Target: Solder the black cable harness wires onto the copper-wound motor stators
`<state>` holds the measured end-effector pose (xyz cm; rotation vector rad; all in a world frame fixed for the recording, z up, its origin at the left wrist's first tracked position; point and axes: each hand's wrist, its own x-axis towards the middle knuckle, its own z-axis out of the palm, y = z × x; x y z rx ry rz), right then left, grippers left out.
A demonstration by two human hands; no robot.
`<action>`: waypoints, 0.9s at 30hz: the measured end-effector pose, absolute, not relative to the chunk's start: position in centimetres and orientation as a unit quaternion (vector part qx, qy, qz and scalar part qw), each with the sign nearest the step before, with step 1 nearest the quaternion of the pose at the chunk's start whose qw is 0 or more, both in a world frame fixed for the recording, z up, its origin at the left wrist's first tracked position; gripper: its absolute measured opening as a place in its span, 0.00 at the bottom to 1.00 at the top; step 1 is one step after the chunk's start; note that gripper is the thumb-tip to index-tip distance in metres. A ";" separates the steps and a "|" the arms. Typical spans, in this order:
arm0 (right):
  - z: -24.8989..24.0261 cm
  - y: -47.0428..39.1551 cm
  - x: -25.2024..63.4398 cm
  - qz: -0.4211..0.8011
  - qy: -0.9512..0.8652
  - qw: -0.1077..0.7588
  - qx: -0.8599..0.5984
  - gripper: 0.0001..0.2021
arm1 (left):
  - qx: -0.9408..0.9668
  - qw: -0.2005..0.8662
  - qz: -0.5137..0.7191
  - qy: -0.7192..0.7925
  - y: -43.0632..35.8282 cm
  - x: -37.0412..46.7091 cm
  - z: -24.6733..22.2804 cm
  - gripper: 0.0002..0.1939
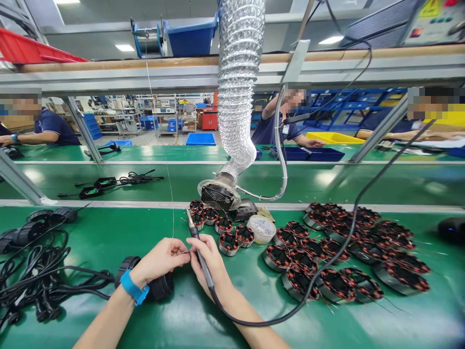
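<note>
My right hand (212,265) holds a soldering iron (206,269), its tip pointing up and away from me. The thumb and fingertips of my left hand (162,261), which wears a blue wristband (134,287), pinch a thin wire (186,252) right beside my right fingertips. Whether the right fingers also grip that wire I cannot tell. Beneath my left wrist lies a round black housing (162,288), partly hidden. Just beyond my hands stand several motor stators (228,242) with copper windings, next to a clear roll of tape (261,229).
Many more stators (336,286) crowd the right side. Black cables with connectors (43,271) lie at left. A fume duct (238,87) hangs above a black fan (219,194). Thin solder wire (173,213) drops from a spool (148,39). The iron's cable (345,242) crosses the right. Co-workers sit opposite.
</note>
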<state>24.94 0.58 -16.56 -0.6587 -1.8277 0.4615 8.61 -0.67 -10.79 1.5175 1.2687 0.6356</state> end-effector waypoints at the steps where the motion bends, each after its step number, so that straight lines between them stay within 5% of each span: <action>1: -16.5 0.5 25.0 0.190 -0.769 0.544 -0.279 0.23 | 0.630 0.509 0.262 0.525 -0.6 8.5 -10.8 0.15; 12: -16.3 -1.0 25.1 0.203 -0.753 0.544 -0.310 0.22 | 0.656 0.498 0.212 0.526 -0.7 8.4 -10.1 0.11; 27: -15.7 -1.6 25.4 0.252 -0.741 0.530 -0.327 0.24 | 0.661 0.485 0.207 0.534 0.1 8.1 -10.4 0.19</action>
